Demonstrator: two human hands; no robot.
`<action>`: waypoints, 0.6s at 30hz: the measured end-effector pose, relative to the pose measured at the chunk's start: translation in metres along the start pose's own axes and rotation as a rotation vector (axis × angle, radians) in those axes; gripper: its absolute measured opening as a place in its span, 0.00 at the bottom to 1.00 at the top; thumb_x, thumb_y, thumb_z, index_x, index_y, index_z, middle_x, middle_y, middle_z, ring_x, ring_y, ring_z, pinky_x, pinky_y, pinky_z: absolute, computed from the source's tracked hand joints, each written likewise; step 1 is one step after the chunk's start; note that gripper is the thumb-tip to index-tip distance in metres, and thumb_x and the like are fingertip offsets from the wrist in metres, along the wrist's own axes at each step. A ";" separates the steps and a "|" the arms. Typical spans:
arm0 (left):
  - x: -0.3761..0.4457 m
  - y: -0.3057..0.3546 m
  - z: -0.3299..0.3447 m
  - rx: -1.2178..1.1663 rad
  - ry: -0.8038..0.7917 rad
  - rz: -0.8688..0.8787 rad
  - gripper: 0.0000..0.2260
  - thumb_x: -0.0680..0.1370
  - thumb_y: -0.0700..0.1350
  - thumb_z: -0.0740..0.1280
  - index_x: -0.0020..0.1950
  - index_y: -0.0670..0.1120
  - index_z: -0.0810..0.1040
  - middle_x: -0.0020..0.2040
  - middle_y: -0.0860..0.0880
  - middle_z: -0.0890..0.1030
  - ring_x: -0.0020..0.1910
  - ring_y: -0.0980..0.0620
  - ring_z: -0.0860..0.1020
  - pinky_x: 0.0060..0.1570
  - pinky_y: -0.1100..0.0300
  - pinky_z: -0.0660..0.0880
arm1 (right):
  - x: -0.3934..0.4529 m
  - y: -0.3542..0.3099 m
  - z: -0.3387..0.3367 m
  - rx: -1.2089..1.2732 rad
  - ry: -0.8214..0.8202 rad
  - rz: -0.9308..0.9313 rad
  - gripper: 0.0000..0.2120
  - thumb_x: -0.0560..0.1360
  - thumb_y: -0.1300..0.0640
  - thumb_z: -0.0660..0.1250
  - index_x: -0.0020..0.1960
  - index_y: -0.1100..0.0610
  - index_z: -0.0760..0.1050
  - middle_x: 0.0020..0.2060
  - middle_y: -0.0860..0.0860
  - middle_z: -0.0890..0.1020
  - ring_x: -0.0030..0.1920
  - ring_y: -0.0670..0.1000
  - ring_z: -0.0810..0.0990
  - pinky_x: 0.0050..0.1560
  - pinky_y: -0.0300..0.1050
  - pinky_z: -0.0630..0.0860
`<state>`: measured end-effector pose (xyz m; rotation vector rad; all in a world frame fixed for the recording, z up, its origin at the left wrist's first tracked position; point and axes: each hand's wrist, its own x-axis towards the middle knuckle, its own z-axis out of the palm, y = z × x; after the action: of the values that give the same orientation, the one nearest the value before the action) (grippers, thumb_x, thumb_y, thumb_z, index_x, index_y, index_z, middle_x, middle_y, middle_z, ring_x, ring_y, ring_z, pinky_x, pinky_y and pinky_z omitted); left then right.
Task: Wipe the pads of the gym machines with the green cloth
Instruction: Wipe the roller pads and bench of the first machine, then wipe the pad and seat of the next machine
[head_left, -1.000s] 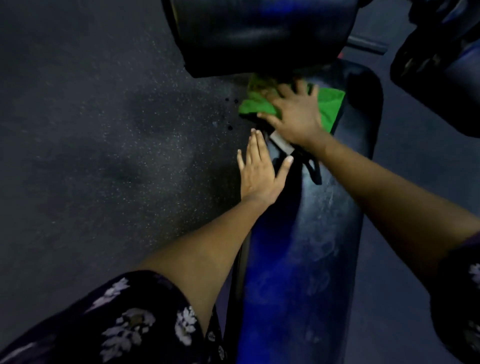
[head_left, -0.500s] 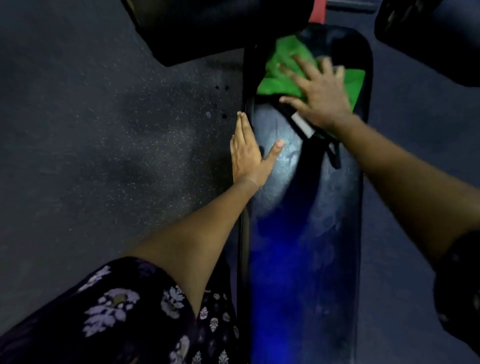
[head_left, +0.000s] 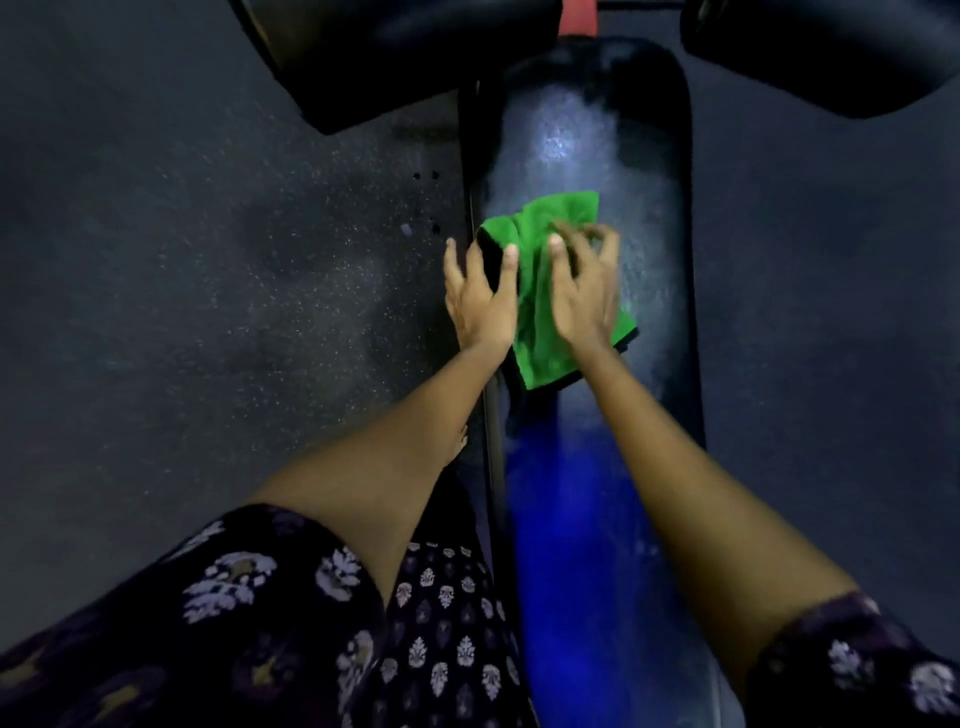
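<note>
A long black bench pad (head_left: 649, 389) runs away from me down the middle of the view, with a bright sheen at its far half and a blue glow nearer me. The green cloth (head_left: 540, 291) lies crumpled on the pad's left-middle part. My right hand (head_left: 584, 291) presses down on the cloth with its fingers spread and slightly bent. My left hand (head_left: 478, 296) rests on the pad's left edge, fingers over the side and thumb touching the cloth's left border.
Another black pad (head_left: 395, 57) overhangs at the top left and a third (head_left: 831, 52) at the top right. A red frame part (head_left: 576, 18) shows between them. Dark speckled rubber floor (head_left: 208, 260) lies on both sides of the bench.
My right hand has dragged the green cloth from the pad's far end toward me, to the middle. My left hand now sits right beside the cloth. The view has shifted forward over the bench.
</note>
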<state>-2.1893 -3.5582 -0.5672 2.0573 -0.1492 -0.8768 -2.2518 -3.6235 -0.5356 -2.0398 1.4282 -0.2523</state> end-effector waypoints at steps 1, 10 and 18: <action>-0.008 0.001 -0.004 0.001 -0.024 -0.022 0.26 0.79 0.56 0.62 0.73 0.45 0.65 0.77 0.48 0.53 0.74 0.47 0.57 0.73 0.53 0.55 | 0.000 0.001 -0.006 0.053 0.069 0.096 0.20 0.76 0.49 0.63 0.66 0.56 0.72 0.64 0.56 0.69 0.60 0.57 0.71 0.58 0.50 0.69; -0.051 0.020 -0.053 0.035 -0.078 0.012 0.18 0.77 0.38 0.65 0.66 0.37 0.66 0.61 0.38 0.76 0.59 0.42 0.75 0.56 0.58 0.68 | -0.051 -0.026 -0.024 0.320 -0.141 0.622 0.15 0.66 0.52 0.77 0.49 0.56 0.79 0.48 0.55 0.84 0.50 0.56 0.82 0.54 0.49 0.78; -0.090 0.154 -0.122 0.249 -0.195 0.394 0.21 0.81 0.50 0.59 0.73 0.47 0.62 0.65 0.41 0.75 0.60 0.38 0.75 0.55 0.51 0.70 | -0.091 -0.113 -0.172 0.800 -0.081 0.358 0.10 0.72 0.61 0.72 0.52 0.61 0.78 0.39 0.47 0.83 0.36 0.41 0.82 0.37 0.33 0.77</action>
<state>-2.1467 -3.5334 -0.3564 2.0620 -0.7764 -0.8382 -2.2831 -3.5832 -0.3165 -1.1217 1.3211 -0.4864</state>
